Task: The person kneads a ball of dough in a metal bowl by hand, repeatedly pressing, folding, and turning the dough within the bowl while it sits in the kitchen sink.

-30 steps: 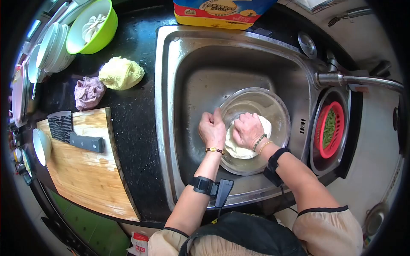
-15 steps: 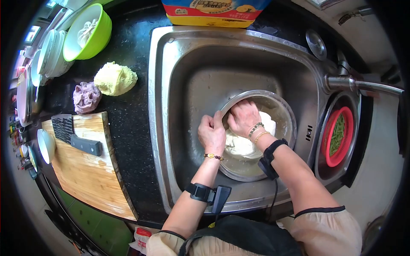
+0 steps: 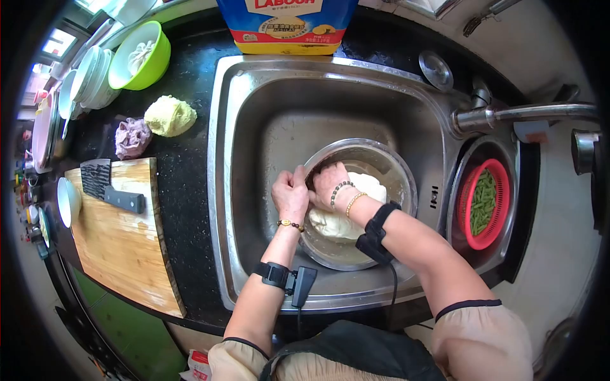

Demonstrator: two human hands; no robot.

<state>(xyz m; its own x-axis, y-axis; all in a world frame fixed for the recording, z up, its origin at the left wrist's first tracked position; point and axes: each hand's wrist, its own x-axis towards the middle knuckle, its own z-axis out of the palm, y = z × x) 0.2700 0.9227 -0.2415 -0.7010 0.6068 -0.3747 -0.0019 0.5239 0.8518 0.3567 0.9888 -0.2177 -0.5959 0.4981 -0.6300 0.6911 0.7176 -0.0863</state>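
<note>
A round metal bowl [image 3: 406, 222] sits in the sink, with a large lump of white dough [image 3: 333, 223] in it. My left hand [image 3: 291, 192] is closed on the bowl's left rim, thumb and fingers pinching the edge. My right hand [image 3: 330, 183] reaches inside, its fingers curled against the inner left wall beside the dough. Its fingertips are partly hidden, and I cannot see whether anything is between them. Some of the dough lies behind my right wrist.
The steel sink [image 3: 254, 149] surrounds the bowl. A faucet [image 3: 476, 120] and a red basket of cut green beans [image 3: 483, 203] are right. Left are a cutting board [image 3: 121, 254] with a cleaver [image 3: 124, 199], yellow dough [image 3: 170, 116], purple dough [image 3: 133, 138] and a green bowl [image 3: 159, 60].
The camera view has shifted, so most things appear farther left. My right hand has slid slightly down along the bowl's inner left wall. My left hand still grips the rim.
</note>
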